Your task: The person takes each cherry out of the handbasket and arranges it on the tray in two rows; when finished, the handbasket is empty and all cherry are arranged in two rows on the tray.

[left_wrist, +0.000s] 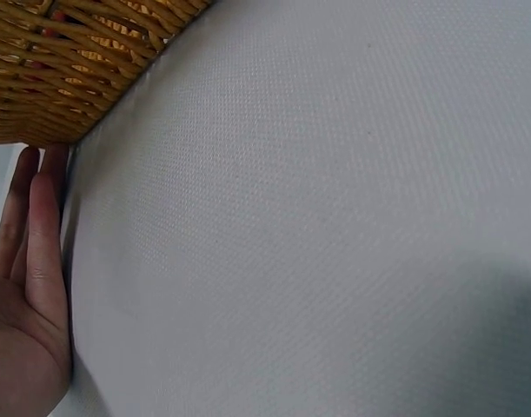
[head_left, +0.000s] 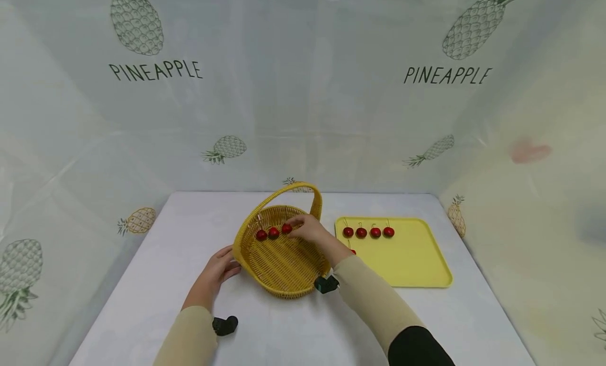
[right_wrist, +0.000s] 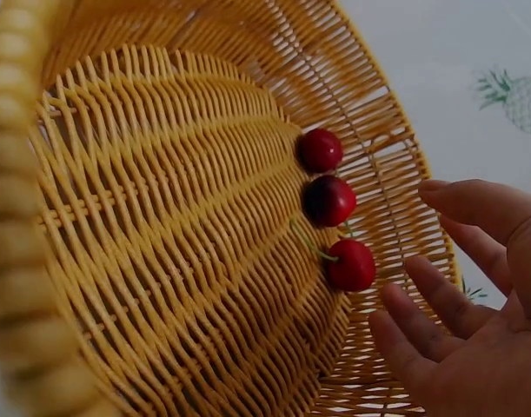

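A yellow wicker basket point(head_left: 286, 268) with an arched handle stands on the white table. Three dark red cherries lie in a row along its far inner side: a left cherry point(head_left: 261, 235), a middle cherry point(head_left: 273, 233) and a right cherry point(head_left: 286, 229). My right hand point(head_left: 310, 230) reaches over the basket beside the right cherry. In the right wrist view its fingers point(right_wrist: 443, 300) are spread, with nothing between them, and a stemmed cherry point(right_wrist: 350, 265) lies just off the fingertips. My left hand point(head_left: 219, 268), fingers extended, rests against the basket's left outer side.
Right of the basket lies a yellow tray point(head_left: 416, 258). Several stemmed cherries line its far left part, among them a cherry point(head_left: 389, 232); another is partly hidden by my right forearm. A pineapple-printed curtain point(head_left: 303, 92) hangs behind and beside the table.
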The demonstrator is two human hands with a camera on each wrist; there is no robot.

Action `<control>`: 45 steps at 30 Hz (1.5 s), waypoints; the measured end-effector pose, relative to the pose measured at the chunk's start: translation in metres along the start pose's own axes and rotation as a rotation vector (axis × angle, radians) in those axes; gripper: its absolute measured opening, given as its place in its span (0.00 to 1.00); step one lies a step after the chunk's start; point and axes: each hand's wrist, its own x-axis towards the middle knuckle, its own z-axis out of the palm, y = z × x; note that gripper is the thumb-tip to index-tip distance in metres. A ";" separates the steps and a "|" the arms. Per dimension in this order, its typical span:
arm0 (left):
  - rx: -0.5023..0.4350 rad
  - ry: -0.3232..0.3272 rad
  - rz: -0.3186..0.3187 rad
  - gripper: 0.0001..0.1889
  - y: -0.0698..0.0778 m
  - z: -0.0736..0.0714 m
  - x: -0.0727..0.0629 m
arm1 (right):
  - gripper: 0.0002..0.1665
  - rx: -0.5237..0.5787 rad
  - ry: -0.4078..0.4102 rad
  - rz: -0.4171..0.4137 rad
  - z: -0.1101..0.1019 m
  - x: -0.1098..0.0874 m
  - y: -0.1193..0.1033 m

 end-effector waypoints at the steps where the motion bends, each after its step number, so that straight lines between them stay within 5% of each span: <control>1: -0.003 -0.004 -0.001 0.30 0.000 0.000 0.000 | 0.23 -0.004 -0.008 0.000 0.000 0.002 0.000; 14: 0.003 -0.005 0.012 0.29 0.002 0.003 -0.001 | 0.26 -0.102 -0.099 0.053 0.009 0.018 0.005; 32: 0.011 0.026 0.009 0.27 0.000 0.005 -0.002 | 0.27 -0.251 -0.185 0.023 0.015 0.027 0.003; 45: 0.032 0.041 0.018 0.28 0.000 0.000 -0.001 | 0.25 -0.251 -0.221 0.041 0.020 0.034 0.004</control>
